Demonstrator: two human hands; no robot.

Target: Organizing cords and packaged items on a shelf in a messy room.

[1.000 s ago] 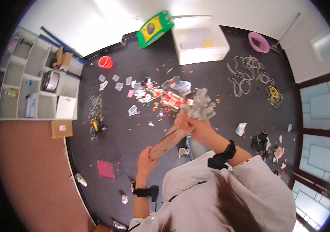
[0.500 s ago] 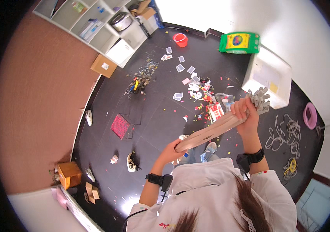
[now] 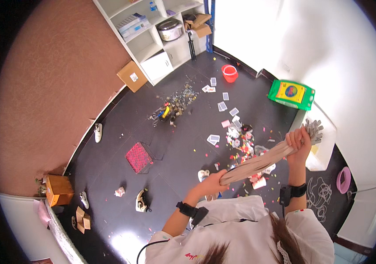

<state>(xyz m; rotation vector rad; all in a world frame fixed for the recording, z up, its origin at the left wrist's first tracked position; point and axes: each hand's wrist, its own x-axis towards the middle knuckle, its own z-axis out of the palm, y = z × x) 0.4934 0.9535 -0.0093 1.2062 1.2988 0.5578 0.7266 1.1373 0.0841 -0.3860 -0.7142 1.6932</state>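
Note:
A long bundle of pale beige strips [image 3: 263, 163] stretches across in front of me, its right end a cluster of grey, finger-like tips. Its exact kind I cannot make out. My left hand [image 3: 211, 184] is closed round the lower left end. My right hand [image 3: 299, 144] grips it just below the grey tips, higher than the left. Beyond the bundle, a white storage bin [image 3: 326, 154] stands on the floor, partly hidden by my right hand and the grey tips. Scattered small coloured bits and white scraps [image 3: 237, 143] lie on the floor past the bundle.
Playing cards [image 3: 222, 106], a red bucket [image 3: 229, 74] and a heap of small parts [image 3: 179, 103] lie ahead. A pink-topped stool [image 3: 138, 158] and shoes [image 3: 141, 201] are at left. Right are a green bag [image 3: 291, 94], coiled cable [image 3: 320, 196] and a pink ring [image 3: 343, 179]. Shelving [image 3: 155, 48] stands far off.
My view has tilted up and shifted, so the room sits lower in it. Both hands still hold the bundle, which now appears farther right.

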